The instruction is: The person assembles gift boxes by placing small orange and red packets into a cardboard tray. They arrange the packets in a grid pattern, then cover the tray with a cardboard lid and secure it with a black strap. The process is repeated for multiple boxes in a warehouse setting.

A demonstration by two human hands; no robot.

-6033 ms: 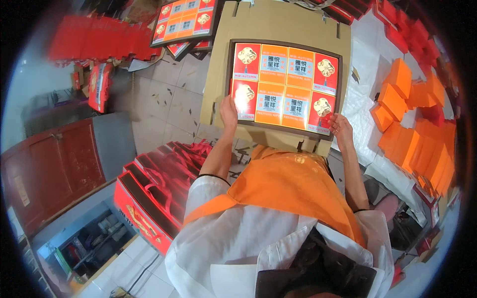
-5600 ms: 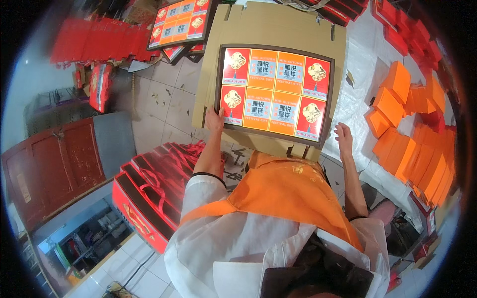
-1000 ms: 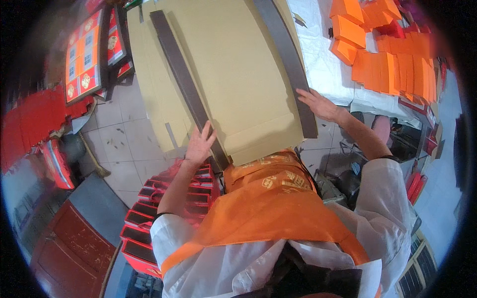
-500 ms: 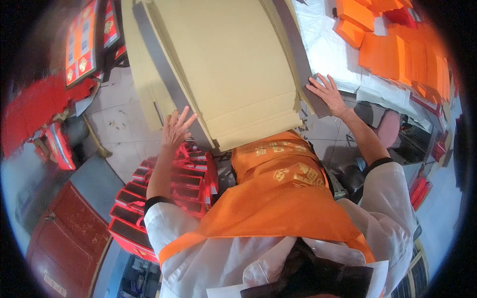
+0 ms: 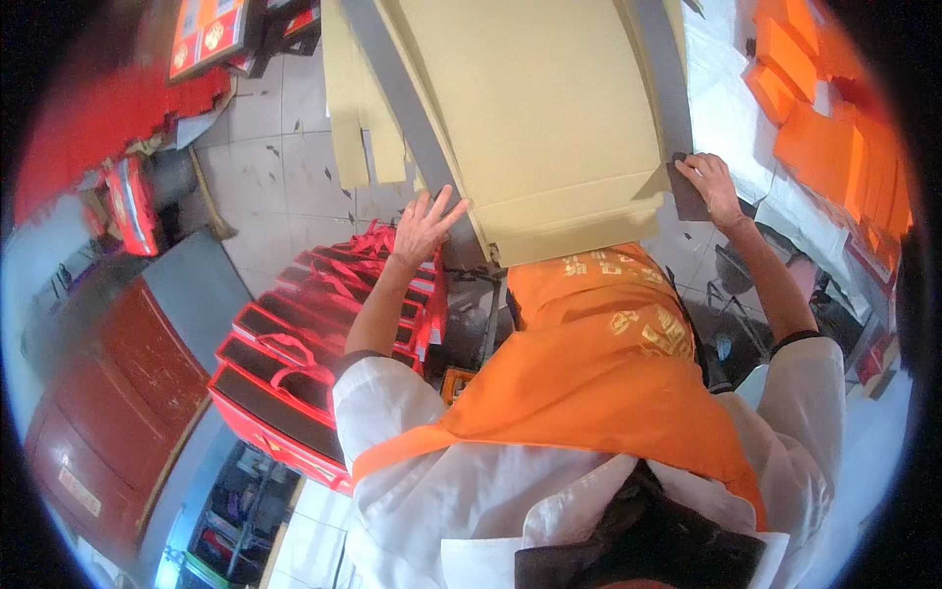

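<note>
Tan cardboard (image 5: 540, 98), left fingers (image 5: 439, 203) on left strip (image 5: 407, 103), right fingers (image 5: 696, 162) on right strip (image 5: 667, 79)

"Could you see all the cardboard (image 5: 549, 88)?"
"No, the view's top edge cut off its far end, and both grey strips (image 5: 397, 79) too."
"Did the left hand (image 5: 424, 228) hide anything?"
"Yes, a bit of the strip under it."
"What was in the red pile (image 5: 123, 123)?"
"Too blurry to tell. The door (image 5: 128, 393) had a fuzzy label (image 5: 80, 489) too."
</note>
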